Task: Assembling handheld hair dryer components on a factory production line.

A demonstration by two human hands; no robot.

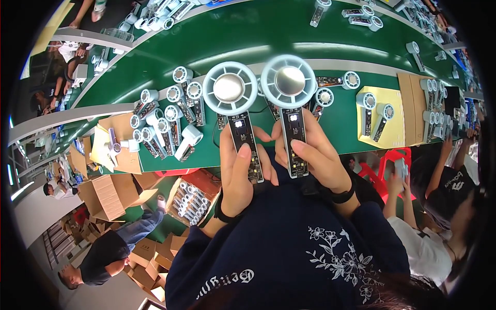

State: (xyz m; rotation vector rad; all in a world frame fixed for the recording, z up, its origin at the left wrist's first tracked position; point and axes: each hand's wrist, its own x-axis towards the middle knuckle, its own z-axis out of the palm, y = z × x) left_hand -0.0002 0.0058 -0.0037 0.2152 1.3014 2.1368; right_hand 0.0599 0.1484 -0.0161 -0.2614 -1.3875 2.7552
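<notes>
Two half-assembled handheld fans are upright side by side in front of me, each with a round pale blue grille head and a handle whose dark circuit board is exposed. My left hand (pixel 238 173) is wrapped round the handle of the left fan (pixel 230 89), thumb on the board. Likewise, my right hand (pixel 318 155) grips the right fan (pixel 289 81) by its handle, thumb pressed along the board. A small lit white display shows near the top of each board. Behind the two heads, other fans on the bench are partly hidden.
Several similar fans (pixel 164 126) cluster on the green bench (pixel 206 150) at left. Two fans lie on a yellow sheet (pixel 391 132) at right, beside cardboard (pixel 411 108). Below left stands a box of fans (pixel 191 201). A green conveyor (pixel 227 36) runs beyond; co-workers sit at right.
</notes>
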